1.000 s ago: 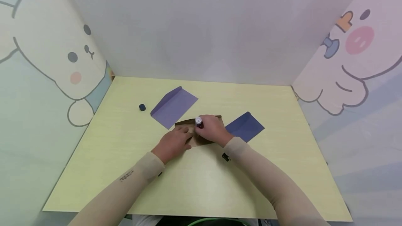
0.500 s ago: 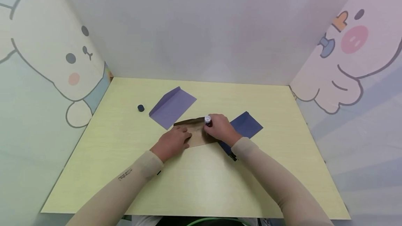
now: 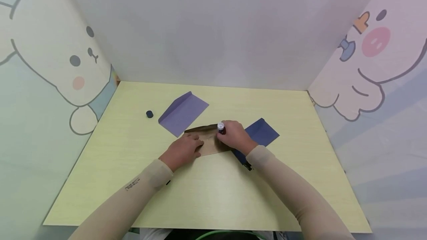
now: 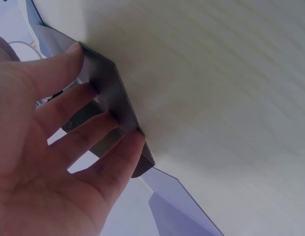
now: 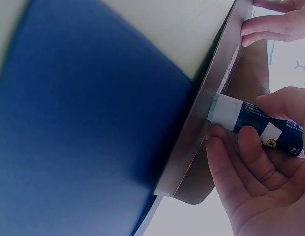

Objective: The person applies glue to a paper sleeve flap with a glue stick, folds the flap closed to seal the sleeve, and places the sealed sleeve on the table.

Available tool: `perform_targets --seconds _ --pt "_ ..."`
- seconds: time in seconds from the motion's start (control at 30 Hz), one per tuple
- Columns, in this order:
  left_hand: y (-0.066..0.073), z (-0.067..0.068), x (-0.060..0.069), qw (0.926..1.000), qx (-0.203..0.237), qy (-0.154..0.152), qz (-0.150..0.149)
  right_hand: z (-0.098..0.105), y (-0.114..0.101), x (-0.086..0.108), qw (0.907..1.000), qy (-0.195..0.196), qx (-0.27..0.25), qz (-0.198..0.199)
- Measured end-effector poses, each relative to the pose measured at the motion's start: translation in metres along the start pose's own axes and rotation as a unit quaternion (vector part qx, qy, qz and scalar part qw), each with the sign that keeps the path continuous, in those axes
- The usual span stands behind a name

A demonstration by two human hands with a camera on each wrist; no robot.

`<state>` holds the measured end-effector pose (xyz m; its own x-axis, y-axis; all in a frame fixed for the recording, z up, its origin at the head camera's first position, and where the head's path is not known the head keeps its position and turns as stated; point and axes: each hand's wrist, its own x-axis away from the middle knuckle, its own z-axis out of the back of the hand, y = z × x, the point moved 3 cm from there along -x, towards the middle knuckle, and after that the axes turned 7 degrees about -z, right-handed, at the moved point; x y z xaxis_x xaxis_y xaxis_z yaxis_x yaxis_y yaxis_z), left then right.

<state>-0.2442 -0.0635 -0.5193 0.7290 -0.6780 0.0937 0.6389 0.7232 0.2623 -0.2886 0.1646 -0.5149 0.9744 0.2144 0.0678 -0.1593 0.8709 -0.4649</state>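
A brown envelope (image 3: 211, 143) with a raised flap lies near the middle of the table. My left hand (image 3: 181, 152) rests on its left part, fingers fairly straight and spread, which the left wrist view shows from below the palm. My right hand (image 3: 236, 136) grips a dark glue stick (image 3: 221, 127) upright over the envelope's right part. In the right wrist view, the glue stick (image 5: 260, 125) lies between thumb and fingers, its white collar toward the brown envelope (image 5: 199, 132). Its tip touches the paper there.
A purple envelope (image 3: 184, 115) lies behind and to the left, with a dark round cap (image 3: 149, 114) farther left. Partly beneath the brown envelope and right forearm is a blue envelope (image 3: 262, 132). The table (image 3: 293, 103) meets walls at the back and sides.
Since a second ago my right hand has moved right with the glue stick along the brown envelope; over the last half second it looks nearly still. The left hand stays on the paper.
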Motion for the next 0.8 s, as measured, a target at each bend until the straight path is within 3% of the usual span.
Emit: perform_targets --seconds 0.33,0.53,0.8 --pt "0.0 -0.001 0.001 1.0 0.002 0.0 0.001 0.0 -0.003 -0.002 0.9999 0.006 0.002 0.013" --pt "-0.001 0.001 0.002 1.0 0.001 0.0 0.002 -0.004 -0.018 -0.008 0.9992 0.002 -0.015 0.036" --pt "0.001 -0.002 -0.001 0.9998 0.016 0.009 0.003 -0.021 -0.036 -0.011 0.9983 -0.023 0.012 0.052"
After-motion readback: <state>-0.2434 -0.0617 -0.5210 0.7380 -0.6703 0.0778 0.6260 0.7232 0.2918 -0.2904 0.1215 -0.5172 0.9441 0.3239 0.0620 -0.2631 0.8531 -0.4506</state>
